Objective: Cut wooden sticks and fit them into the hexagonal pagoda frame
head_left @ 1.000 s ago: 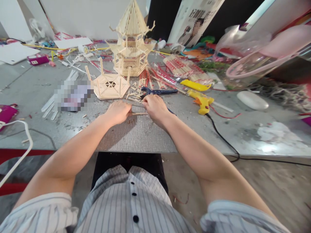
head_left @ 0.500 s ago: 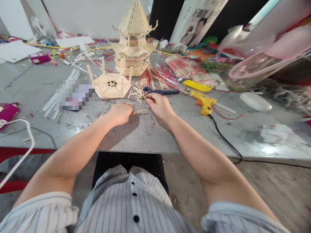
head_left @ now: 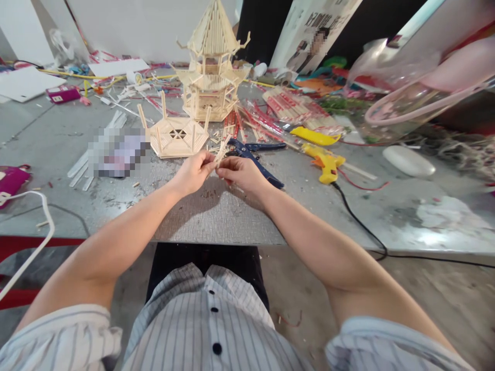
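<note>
Above the table's front part my hands are close together. My left hand (head_left: pixel 194 173) is closed on several thin wooden sticks (head_left: pixel 223 149), whose upper ends point away from me. From the other side, the fingers of my right hand (head_left: pixel 244 175) pinch the lower part of the same sticks; their exact number is hidden. Just beyond my right hand lies a dark blue hand cutter (head_left: pixel 256 149) with its handles spread. Behind my left hand stands a six-sided wooden stick base (head_left: pixel 178 136) with upright posts. A tiered stick pagoda (head_left: pixel 212 77) rises behind it.
A yellow glue gun (head_left: pixel 328 167) with a black cord lies right, near a yellow-handled tool (head_left: pixel 315 136) and a white oval object (head_left: pixel 409 161). Packaged sticks (head_left: pixel 286 111) lie behind. Left are clear glue sticks (head_left: pixel 82 166) and a blurred phone-like object (head_left: pixel 121 154).
My hands have come together, the left moving up and right, the right moving left and slightly down. Sticks that were apart are now gathered between them. Both cutter handles now show.
</note>
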`<state>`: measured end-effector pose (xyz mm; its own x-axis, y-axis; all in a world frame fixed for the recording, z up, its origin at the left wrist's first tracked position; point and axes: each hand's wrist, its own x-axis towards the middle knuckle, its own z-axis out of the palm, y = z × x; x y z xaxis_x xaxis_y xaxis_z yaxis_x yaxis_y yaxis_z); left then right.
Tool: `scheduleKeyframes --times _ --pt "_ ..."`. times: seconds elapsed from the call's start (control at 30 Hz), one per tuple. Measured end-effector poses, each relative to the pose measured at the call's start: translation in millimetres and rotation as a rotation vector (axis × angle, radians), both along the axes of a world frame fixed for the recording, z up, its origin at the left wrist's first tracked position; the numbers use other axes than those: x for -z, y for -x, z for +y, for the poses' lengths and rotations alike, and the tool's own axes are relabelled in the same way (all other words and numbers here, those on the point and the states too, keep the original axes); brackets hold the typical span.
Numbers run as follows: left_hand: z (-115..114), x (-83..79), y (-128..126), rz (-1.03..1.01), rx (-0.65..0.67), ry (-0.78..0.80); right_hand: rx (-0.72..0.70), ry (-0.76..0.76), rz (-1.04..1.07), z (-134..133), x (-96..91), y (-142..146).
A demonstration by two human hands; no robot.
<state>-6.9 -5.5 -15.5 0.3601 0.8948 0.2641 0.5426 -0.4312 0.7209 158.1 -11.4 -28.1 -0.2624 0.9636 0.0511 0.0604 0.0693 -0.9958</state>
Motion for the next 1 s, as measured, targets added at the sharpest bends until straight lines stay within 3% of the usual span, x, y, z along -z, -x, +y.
scheduleKeyframes --times 0.17,0.33,0.57,0.73,1.0 --pt "-3.2 1.7 -1.5 0.023 0.077 -0.037 -0.087 0.052 -0.009 -3.5 -2.9 -2.2" --pt "-4.6 1.3 0.9 0.076 0.044 -0.091 -0.067 0.094 -0.019 -6.2 -4.4 -1.5" --pt "-2.4 4.1 2.0 0.288 0.028 -0.113 0.111 -0.202 -0.284 -1.9 3.0 -6.1" --pt "0.6 5.6 2.0 0.377 -0.02 -0.177 0.064 -0.396 -0.37 -2.8 -0.8 -9.7" --pt "0.7 5.8 2.0 0.488 0.046 -0.197 0.0 -0.401 -0.486 1.3 4.5 -9.0"
